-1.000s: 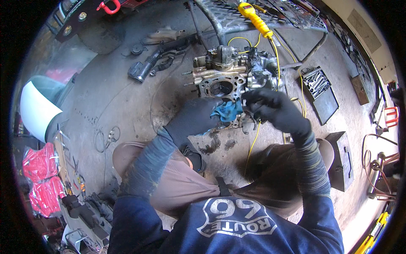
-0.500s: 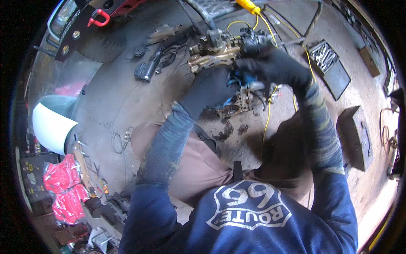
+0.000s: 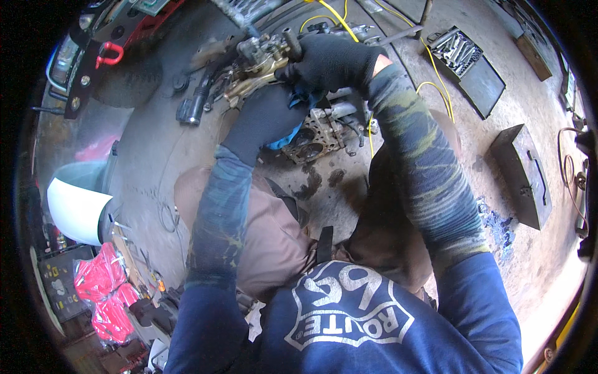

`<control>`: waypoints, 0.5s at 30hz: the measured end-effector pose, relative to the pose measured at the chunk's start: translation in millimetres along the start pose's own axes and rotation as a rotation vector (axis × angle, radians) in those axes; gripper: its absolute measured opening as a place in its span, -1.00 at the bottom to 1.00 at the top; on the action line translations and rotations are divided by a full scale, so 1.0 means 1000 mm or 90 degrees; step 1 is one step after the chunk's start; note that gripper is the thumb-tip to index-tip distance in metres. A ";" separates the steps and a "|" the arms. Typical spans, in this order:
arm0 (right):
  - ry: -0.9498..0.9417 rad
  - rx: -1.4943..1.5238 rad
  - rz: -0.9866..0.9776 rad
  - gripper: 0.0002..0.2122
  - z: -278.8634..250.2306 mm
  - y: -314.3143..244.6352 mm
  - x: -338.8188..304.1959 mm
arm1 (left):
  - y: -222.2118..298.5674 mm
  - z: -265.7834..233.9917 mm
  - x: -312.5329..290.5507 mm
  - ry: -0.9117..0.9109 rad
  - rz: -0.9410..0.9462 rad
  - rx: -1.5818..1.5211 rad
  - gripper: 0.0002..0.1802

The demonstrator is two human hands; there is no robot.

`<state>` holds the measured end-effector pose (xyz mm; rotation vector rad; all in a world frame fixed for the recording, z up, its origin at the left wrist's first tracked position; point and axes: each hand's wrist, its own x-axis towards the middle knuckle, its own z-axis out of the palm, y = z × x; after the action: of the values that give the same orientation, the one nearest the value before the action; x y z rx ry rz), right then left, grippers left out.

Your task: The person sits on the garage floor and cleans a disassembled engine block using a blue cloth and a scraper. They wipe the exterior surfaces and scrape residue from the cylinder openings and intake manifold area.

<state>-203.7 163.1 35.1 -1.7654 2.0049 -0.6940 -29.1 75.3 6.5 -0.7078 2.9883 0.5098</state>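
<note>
In front of me stands a greasy engine assembly, with a flat-faced metal part with round openings (image 3: pixel 314 138) at its near side and a bronze-coloured metal housing (image 3: pixel 252 82) at its far left. My left hand (image 3: pixel 265 118), in a black glove, is closed on a crumpled blue cloth (image 3: pixel 284 139); part of it shows below the palm and part between the hands. My right hand (image 3: pixel 333 62), also gloved in black, is closed beside the housing, just above the left. Whatever its fingers grip is hidden behind the glove.
A black ribbed hose (image 3: pixel 196 100) lies left of the engine. To the right are an open case of wrenches (image 3: pixel 460 53), a grey metal box (image 3: pixel 522 177) and a yellow cable (image 3: pixel 445 93). Red plastic-wrapped packages (image 3: pixel 103 287) lie at lower left. Dark oil spots (image 3: pixel 311 181) stain the floor.
My view has shifted, so the scene sits further left. The right hand has come round over the engine, its forearm now reaching further inward. The left hand stays at the blue cloth.
</note>
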 end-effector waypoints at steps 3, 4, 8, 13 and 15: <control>0.024 0.079 0.015 -0.58 -0.005 0.006 -0.012 | 0.003 0.005 0.003 -0.014 0.014 -0.056 -0.55; 0.018 0.079 -0.022 -0.57 -0.006 0.008 -0.016 | 0.004 0.011 0.003 -0.004 0.026 -0.096 -0.52; -0.029 0.050 0.040 -0.56 -0.005 0.017 -0.025 | 0.005 0.035 0.003 -0.008 0.001 -0.117 -0.50; -0.050 0.045 0.010 -0.64 0.004 0.036 -0.036 | 0.011 0.056 -0.006 -0.012 -0.017 -0.170 -0.49; -0.002 0.104 -0.017 -0.57 0.007 0.039 -0.041 | 0.016 0.057 -0.010 -0.022 -0.004 -0.207 -0.53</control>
<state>-225.0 206.5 5.0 -1.6989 1.8686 -0.8366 -29.8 111.5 -41.2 -0.7153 2.8989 1.0125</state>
